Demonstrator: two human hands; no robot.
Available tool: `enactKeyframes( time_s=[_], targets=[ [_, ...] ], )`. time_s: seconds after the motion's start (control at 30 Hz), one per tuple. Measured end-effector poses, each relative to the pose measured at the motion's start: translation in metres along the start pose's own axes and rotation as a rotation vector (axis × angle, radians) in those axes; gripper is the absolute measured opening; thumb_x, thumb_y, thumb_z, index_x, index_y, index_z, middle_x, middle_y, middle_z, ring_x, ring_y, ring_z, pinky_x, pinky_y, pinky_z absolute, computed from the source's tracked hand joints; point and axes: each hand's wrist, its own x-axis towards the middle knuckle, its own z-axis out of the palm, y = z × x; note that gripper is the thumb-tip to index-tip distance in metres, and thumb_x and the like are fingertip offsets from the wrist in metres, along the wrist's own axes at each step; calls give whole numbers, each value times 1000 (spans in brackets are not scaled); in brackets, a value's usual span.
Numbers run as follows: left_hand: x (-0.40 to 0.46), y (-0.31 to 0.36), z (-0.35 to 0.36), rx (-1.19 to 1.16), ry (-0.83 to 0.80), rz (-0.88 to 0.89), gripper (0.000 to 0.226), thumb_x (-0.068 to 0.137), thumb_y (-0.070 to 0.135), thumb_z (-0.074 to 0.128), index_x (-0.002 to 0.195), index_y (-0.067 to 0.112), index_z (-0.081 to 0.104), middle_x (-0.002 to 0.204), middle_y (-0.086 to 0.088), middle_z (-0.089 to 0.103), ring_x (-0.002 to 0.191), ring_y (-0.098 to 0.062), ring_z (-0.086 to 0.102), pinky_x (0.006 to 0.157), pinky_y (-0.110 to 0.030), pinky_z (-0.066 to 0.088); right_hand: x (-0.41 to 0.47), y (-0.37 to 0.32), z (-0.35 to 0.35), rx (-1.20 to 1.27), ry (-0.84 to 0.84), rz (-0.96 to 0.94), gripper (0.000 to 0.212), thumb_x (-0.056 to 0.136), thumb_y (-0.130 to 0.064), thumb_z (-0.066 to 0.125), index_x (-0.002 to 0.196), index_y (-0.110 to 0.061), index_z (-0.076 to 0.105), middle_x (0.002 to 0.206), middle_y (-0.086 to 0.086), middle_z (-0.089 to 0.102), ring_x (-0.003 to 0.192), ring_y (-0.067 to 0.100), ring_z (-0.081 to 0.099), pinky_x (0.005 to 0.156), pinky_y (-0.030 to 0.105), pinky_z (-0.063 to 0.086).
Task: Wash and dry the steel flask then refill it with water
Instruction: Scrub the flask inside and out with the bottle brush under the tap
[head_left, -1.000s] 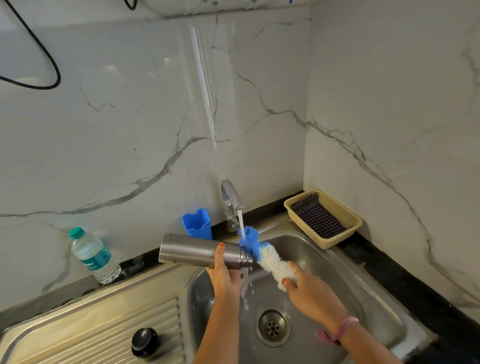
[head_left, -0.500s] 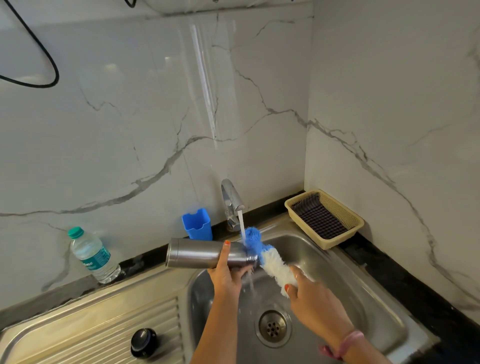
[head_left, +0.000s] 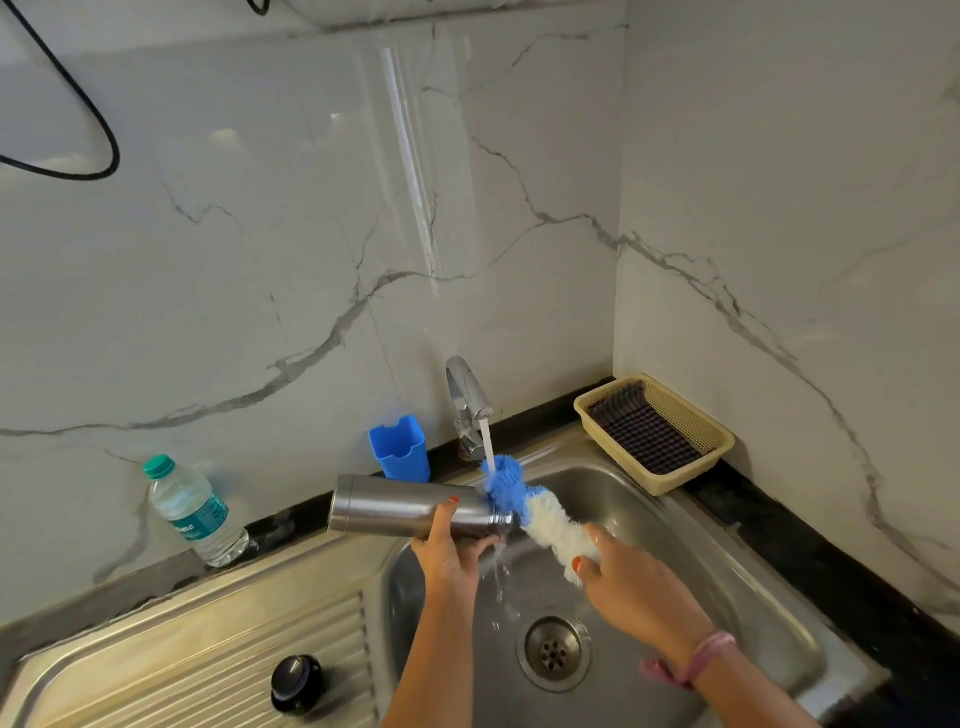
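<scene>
- Over the sink basin (head_left: 769, 587), the steel flask (head_left: 400, 506) lies nearly level in the air, base toward the drainboard and open mouth toward the tap.
- Around its neck end, the left hand (head_left: 449, 553) is wrapped, thumb on top and fingers curled underneath, grasping the flask.
- At the mouth, a bottle brush (head_left: 530, 506) with a blue tip and white fluffy body sits just outside the opening, its blue end against the rim and under the stream.
- Gripping the brush at its white lower end, the right hand (head_left: 631, 584) has its fingers closed round it; a pink band sits on that wrist.
- Water runs from the tap (head_left: 467, 400) onto the blue tip and falls past the flask mouth toward the drain (head_left: 553, 652).
- Judged from this, washing is under way: whether the inside is scrubbed yet cannot be told, and rinsing, drying and refilling all remain.
- A checked cloth (head_left: 644, 431) lies in a beige basket (head_left: 722, 444) at the right corner, likely for drying.
- On the drainboard rests a black lid (head_left: 296, 683), probably the flask's cap.
- Against the wall stand a blue holder (head_left: 400, 449) and a plastic water bottle (head_left: 195, 512).
</scene>
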Motion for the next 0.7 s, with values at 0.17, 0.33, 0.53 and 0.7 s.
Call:
enactKeyframes(
  time_s=[0.17, 0.33, 0.53, 0.7],
  targets=[
    [-8, -6, 3, -38, -41, -37, 77, 69, 5, 75, 135, 23, 40, 142, -15, 48, 130, -44, 46, 94, -76, 40, 30, -6, -7, 39, -20, 14, 46, 102, -31, 39, 146, -21, 32, 101, -4, 58, 72, 3, 57, 61, 18, 43],
    [-2, -1, 0, -129, -20, -22, 70, 78, 2, 70, 138, 22, 40, 136, -15, 50, 131, -43, 45, 102, -74, 35, 20, 1, -22, 24, -77, -6, 45, 101, -31, 42, 145, -21, 36, 124, 0, 58, 102, 13, 59, 85, 25, 46],
    [-11, -4, 4, -120, -54, -62, 87, 65, 7, 75, 142, 23, 37, 144, -17, 45, 133, -46, 42, 95, -78, 38, 33, -3, -27, 42, -69, 22, 43, 100, -29, 45, 142, -18, 43, 116, -1, 59, 95, 11, 57, 77, 23, 41],
    [-7, -5, 6, -45, 0, -16, 95, 63, 13, 83, 145, 24, 36, 140, -15, 51, 129, -43, 48, 81, -71, 48, 23, -5, -37, -15, -90, -7, 44, 101, -27, 43, 144, -18, 39, 128, 2, 57, 107, 14, 57, 81, 23, 41]
  ],
)
